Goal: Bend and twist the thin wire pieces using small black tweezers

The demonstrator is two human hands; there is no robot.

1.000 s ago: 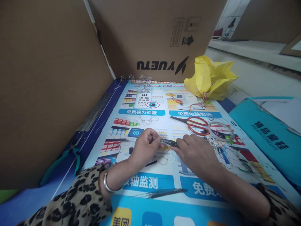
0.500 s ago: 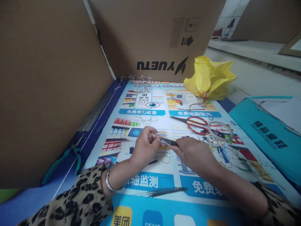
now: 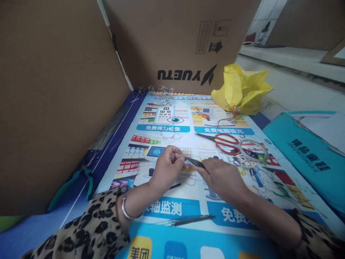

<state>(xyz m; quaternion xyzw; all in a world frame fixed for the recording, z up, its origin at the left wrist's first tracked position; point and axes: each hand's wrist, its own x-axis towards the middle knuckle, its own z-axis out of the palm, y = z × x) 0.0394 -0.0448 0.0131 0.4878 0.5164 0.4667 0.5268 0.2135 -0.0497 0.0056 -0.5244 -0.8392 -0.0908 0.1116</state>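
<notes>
Near the middle of the printed sheet, my left hand [image 3: 169,163] is closed in a pinch on thin wire [image 3: 192,184], whose fine loops trail below the fingers. My right hand [image 3: 222,175] wraps around dark pointed pliers [image 3: 195,162]; the handles are hidden in the palm. The pliers' tips meet the left fingertips, where the exact point of contact is too small to make out. Just beyond the right hand lie scissors [image 3: 228,139] with orange-red handles, blades toward the left. A bundle of thin dark wire pieces [image 3: 192,220] rests nearer to me, below both hands.
Cardboard panels [image 3: 59,90] stand at left and back. Teal-handled pliers [image 3: 74,181] lie at left. A crumpled yellow bag [image 3: 242,88], a clear ring [image 3: 265,153] and a teal box [image 3: 309,154] are on the right, with tangled wires [image 3: 269,180] nearby. Wire shapes [image 3: 165,94] sit at the back.
The pliers in my right hand have turned slightly, showing more of their broad side. My left hand keeps its pinch in nearly the same place.
</notes>
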